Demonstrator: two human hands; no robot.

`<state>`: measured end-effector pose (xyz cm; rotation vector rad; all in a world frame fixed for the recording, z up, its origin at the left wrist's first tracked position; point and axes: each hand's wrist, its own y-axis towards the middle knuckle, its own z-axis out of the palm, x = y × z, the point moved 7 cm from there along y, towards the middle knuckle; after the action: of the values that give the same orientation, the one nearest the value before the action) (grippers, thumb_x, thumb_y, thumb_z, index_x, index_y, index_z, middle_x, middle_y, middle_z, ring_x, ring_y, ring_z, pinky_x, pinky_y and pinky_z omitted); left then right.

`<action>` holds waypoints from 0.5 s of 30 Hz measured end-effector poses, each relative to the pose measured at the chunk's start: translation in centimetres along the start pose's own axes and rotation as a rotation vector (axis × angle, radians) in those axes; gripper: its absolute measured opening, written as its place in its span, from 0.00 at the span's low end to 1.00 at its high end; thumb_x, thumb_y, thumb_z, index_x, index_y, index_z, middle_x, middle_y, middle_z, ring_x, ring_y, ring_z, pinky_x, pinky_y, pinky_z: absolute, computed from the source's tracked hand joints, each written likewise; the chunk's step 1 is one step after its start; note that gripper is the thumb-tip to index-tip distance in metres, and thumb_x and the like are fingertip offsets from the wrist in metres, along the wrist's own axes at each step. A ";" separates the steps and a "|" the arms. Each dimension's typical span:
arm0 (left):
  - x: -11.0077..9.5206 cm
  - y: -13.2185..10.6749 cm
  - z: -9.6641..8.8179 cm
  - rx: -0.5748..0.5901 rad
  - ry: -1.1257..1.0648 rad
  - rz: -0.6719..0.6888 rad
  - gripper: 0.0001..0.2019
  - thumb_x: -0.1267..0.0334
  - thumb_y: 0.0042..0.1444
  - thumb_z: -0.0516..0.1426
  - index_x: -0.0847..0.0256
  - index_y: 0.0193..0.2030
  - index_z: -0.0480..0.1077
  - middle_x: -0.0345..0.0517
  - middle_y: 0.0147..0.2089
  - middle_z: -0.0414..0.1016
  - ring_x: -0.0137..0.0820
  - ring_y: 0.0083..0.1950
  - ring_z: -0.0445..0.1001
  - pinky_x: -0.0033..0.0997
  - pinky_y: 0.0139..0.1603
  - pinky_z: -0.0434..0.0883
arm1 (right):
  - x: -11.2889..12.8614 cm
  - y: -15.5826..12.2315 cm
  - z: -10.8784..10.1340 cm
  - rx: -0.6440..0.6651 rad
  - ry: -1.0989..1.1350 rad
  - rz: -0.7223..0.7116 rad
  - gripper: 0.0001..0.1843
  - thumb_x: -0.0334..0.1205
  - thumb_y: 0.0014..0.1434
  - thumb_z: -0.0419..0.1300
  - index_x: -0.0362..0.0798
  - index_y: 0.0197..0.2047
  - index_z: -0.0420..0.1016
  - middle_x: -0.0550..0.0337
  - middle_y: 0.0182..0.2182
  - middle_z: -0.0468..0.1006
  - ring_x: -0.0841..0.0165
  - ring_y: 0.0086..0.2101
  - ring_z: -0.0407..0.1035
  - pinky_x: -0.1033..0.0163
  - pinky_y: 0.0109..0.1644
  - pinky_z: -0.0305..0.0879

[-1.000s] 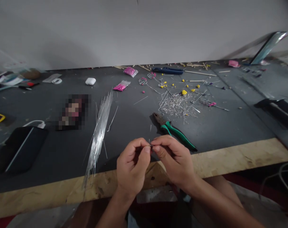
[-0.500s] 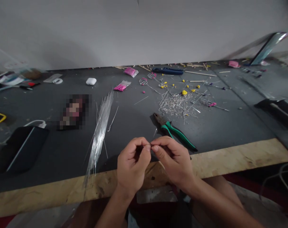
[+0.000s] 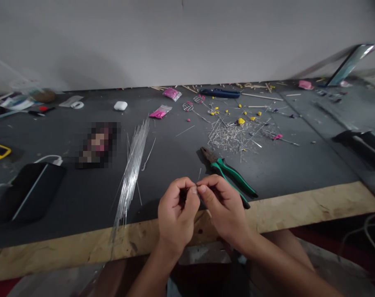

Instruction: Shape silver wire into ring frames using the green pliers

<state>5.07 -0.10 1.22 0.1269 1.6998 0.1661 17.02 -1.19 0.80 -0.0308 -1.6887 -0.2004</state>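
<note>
My left hand (image 3: 178, 210) and my right hand (image 3: 226, 206) meet above the bench's front edge, thumbs and forefingers pinched together. Between them they grip a thin metal wire (image 3: 200, 173), whose free end pokes up past the fingertips; the rest of it is hidden by the fingers. Just beyond my right hand lie pliers (image 3: 220, 164) with green and black handles, their jaws toward the back left. To the left of my hands a bundle of straight wires (image 3: 133, 169) reaches over the wooden edge, with a twisted wire piece (image 3: 148, 154) beside it.
Cut wire bits (image 3: 227, 134) lie in a heap behind the pliers, among yellow lumps (image 3: 241, 121). Pink packets (image 3: 160, 111), a blue cutter (image 3: 220, 93) and a white case (image 3: 121, 106) are farther back. A black device (image 3: 35, 189) sits at left, a black-handled tool (image 3: 363, 142) at right.
My hands have drawn slightly closer together, still pinching the wire. The wire's free end has shifted a little to the left and stands more upright. The view has moved slightly.
</note>
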 end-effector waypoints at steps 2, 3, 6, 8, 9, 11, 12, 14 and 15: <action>0.2 0.1 0.0 -0.010 -0.033 -0.026 0.04 0.68 0.57 0.53 0.58 0.33 0.67 0.35 0.27 0.66 0.21 0.28 0.63 0.17 0.28 0.65 | 0.3 0.2 0.0 -0.005 -0.017 -0.052 0.04 0.34 0.59 0.55 0.52 0.35 0.70 0.65 0.30 0.73 0.74 0.31 0.66 0.68 0.33 0.63; 0.3 0.1 0.1 -0.012 -0.052 -0.046 0.04 0.67 0.57 0.53 0.58 0.33 0.68 0.35 0.28 0.67 0.21 0.28 0.63 0.17 0.29 0.65 | 0.4 0.4 -0.1 -0.007 -0.026 -0.084 0.04 0.34 0.59 0.55 0.52 0.35 0.70 0.65 0.30 0.73 0.73 0.32 0.66 0.67 0.35 0.62; 0.9 0.3 0.2 -0.008 -0.107 -0.126 0.03 0.66 0.56 0.54 0.58 0.33 0.69 0.36 0.29 0.69 0.22 0.30 0.65 0.18 0.30 0.66 | 0.6 0.8 -0.1 -0.013 -0.070 -0.158 0.05 0.33 0.60 0.54 0.52 0.36 0.69 0.64 0.32 0.72 0.72 0.33 0.65 0.65 0.37 0.62; 1.5 0.4 0.2 0.001 -0.138 -0.196 0.03 0.65 0.56 0.55 0.59 0.33 0.70 0.36 0.29 0.70 0.22 0.30 0.66 0.18 0.31 0.66 | 0.5 1.0 -0.1 -0.008 -0.105 -0.181 0.04 0.33 0.60 0.54 0.51 0.36 0.69 0.63 0.32 0.72 0.71 0.34 0.65 0.64 0.38 0.62; 1.7 0.5 0.3 0.007 -0.154 -0.229 0.03 0.65 0.55 0.56 0.59 0.33 0.70 0.36 0.29 0.70 0.22 0.30 0.66 0.18 0.31 0.66 | 0.4 1.1 0.0 -0.004 -0.121 -0.190 0.04 0.33 0.60 0.54 0.51 0.36 0.69 0.62 0.32 0.72 0.70 0.35 0.65 0.63 0.39 0.62; 2.2 0.5 0.3 0.019 -0.189 -0.282 0.04 0.64 0.55 0.56 0.60 0.33 0.71 0.37 0.29 0.70 0.22 0.30 0.66 0.19 0.32 0.66 | 0.3 1.3 0.0 0.013 -0.143 -0.207 0.04 0.33 0.60 0.54 0.51 0.36 0.68 0.62 0.32 0.72 0.69 0.35 0.65 0.62 0.39 0.62; 2.3 0.6 0.3 0.026 -0.209 -0.301 0.04 0.63 0.54 0.57 0.60 0.32 0.71 0.37 0.29 0.70 0.22 0.31 0.66 0.19 0.32 0.66 | 0.3 1.3 0.0 0.023 -0.152 -0.216 0.04 0.33 0.60 0.53 0.51 0.35 0.68 0.62 0.32 0.72 0.69 0.35 0.65 0.62 0.40 0.62; 2.5 0.6 0.4 0.043 -0.241 -0.329 0.05 0.62 0.53 0.58 0.60 0.32 0.72 0.37 0.29 0.71 0.23 0.31 0.67 0.20 0.32 0.66 | 0.3 1.4 0.0 0.046 -0.175 -0.231 0.04 0.33 0.60 0.53 0.51 0.35 0.67 0.62 0.32 0.72 0.69 0.35 0.65 0.61 0.40 0.62; 2.6 0.6 0.4 0.051 -0.248 -0.341 0.05 0.62 0.53 0.58 0.61 0.32 0.72 0.37 0.28 0.71 0.23 0.30 0.67 0.20 0.32 0.66 | 0.2 1.5 0.0 0.058 -0.186 -0.239 0.04 0.33 0.60 0.53 0.51 0.35 0.67 0.62 0.32 0.72 0.69 0.35 0.65 0.61 0.40 0.62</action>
<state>5.14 0.98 -1.26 -0.1025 1.4539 -0.1429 17.21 0.23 1.20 0.2023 -1.8817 -0.3353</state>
